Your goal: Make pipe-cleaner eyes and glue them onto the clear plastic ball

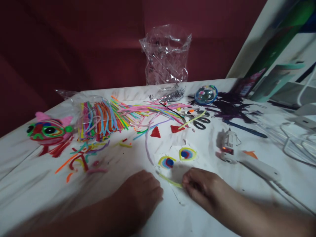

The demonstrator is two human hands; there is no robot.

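My right hand (201, 187) pinches one end of a yellow pipe cleaner (171, 181) just over the table. The strip's other end points toward my left hand (142, 196), whose fingers are curled closed; whatever may be in them is hidden. Beyond my hands lie two paper pieces with eye shapes, a left eye (167, 162) and a right eye (187, 153), each with a yellow outline and blue and red rings. A purple pipe cleaner (148, 148) runs along their left side. Farther back are two red triangles, one (155, 132) left and one (177, 128) right.
A white glue gun (259, 169) with a cord lies at right, near a blue pen (245, 129) and scissors (202, 123). Bundled pipe cleaners (101, 118), a colourful fish-like figure (50, 131) and scraps (80, 161) occupy the left. A clear bag (168, 59) stands behind.
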